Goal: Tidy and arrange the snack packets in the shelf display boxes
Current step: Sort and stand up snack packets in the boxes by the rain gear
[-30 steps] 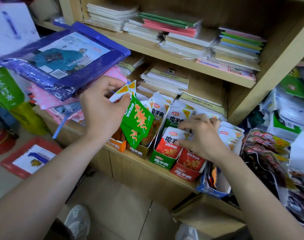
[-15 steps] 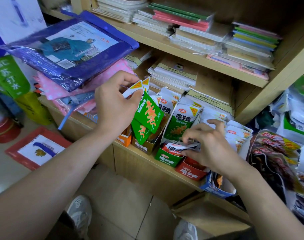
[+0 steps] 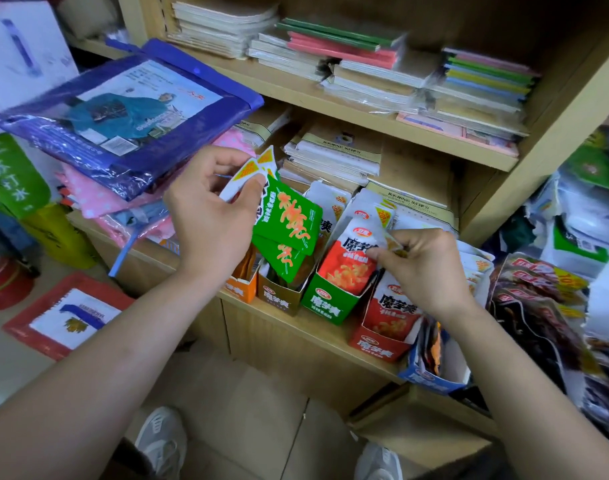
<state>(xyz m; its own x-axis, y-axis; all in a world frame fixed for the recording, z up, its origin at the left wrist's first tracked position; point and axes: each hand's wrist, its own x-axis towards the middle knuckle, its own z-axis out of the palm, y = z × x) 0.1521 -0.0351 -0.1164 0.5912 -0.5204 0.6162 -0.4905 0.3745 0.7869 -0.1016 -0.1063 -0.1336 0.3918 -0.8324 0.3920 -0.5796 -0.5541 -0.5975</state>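
Observation:
My left hand point(image 3: 209, 216) pinches the white tops of a few green snack packets point(image 3: 289, 223), which hang above the brown display box point(image 3: 282, 296). My right hand point(image 3: 424, 265) grips the top edge of a red-and-white snack packet point(image 3: 351, 261) that stands in the green display box point(image 3: 330, 303). To its right the red display box point(image 3: 379, 341) holds more red-and-white packets. An orange box point(image 3: 239, 289) and a blue box point(image 3: 431, 375) flank the row on the wooden shelf point(image 3: 296, 323).
Stacks of notebooks point(image 3: 358, 64) fill the upper shelves. A blue-edged raincoat package point(image 3: 129, 109) lies on pink bags at the left. Dark snack packets point(image 3: 545, 306) pile up at the right. A red packet point(image 3: 67, 313) lies on the floor, near my shoes point(image 3: 161, 441).
My right hand has lifted a red-and-white packet from flat over the boxes to upright in the green box. My left hand has kept hold of the green packets.

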